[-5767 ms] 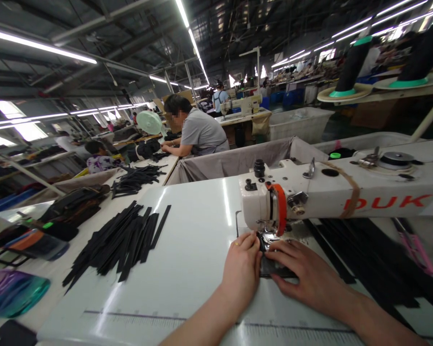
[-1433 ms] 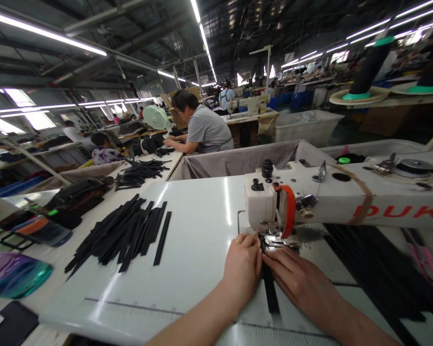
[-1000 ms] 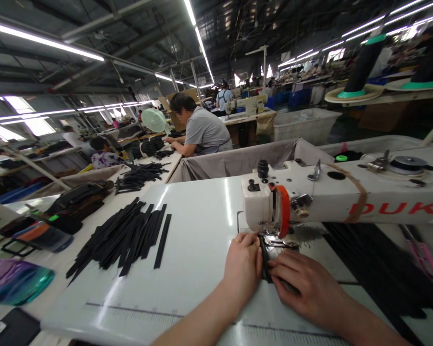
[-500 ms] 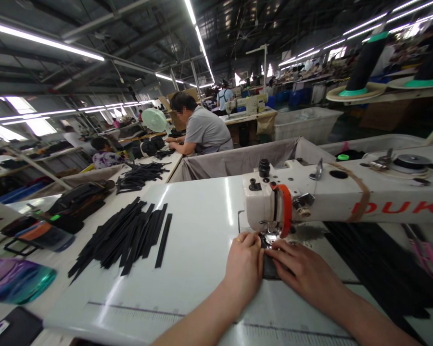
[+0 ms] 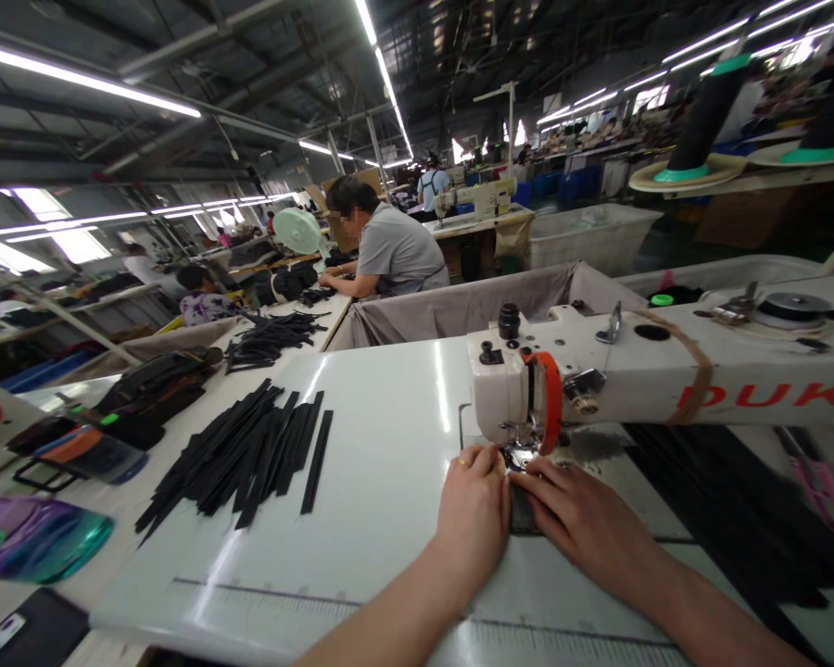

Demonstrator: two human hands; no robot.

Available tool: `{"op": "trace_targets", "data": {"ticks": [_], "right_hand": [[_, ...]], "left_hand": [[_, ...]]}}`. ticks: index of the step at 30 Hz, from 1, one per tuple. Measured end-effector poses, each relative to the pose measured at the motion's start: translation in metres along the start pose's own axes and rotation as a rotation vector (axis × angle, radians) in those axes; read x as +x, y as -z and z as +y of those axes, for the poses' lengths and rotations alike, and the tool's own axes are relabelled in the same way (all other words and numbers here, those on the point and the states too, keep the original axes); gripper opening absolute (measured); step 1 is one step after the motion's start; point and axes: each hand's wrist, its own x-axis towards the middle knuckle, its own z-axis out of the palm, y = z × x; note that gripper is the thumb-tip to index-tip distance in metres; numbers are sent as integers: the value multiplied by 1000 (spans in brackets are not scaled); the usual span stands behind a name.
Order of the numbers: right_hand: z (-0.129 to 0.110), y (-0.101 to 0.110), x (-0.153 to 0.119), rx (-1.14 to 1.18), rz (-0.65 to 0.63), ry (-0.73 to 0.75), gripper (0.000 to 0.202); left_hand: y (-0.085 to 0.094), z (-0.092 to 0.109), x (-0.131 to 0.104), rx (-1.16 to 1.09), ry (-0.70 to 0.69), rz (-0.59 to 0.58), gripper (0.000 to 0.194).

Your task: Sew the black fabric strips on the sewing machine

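Both hands are at the needle area of a white sewing machine (image 5: pixel 500 389) with an orange guard. My left hand (image 5: pixel 471 505), a ring on one finger, is closed just left of the metal presser foot (image 5: pixel 521 456). On the right side, my right hand (image 5: pixel 580 509) has its fingers bent and pressed together, fingertips close to the left hand. Whatever lies under the fingertips is hidden. Between the hands a small dark patch (image 5: pixel 524 514) shows; I cannot tell whether it is fabric or machine plate.
Black strips (image 5: pixel 229 454) lie piled at left. Longer black strips (image 5: pixel 729 528) and pink-handled scissors (image 5: pixel 824 491) are at right. A purple-teal object (image 5: pixel 42 537), a phone (image 5: pixel 31 630) and a clear jug (image 5: pixel 97 454) sit at far left. A co-worker (image 5: pixel 396 245) sits beyond a cloth-lined bin (image 5: pixel 459 310).
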Motion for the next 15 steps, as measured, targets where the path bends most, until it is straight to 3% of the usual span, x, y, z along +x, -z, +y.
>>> {"op": "trace_targets", "data": {"ticks": [15], "right_hand": [[1, -3, -2, 54, -8, -28, 30]], "left_hand": [[3, 4, 4, 95, 43, -53, 17]]}}
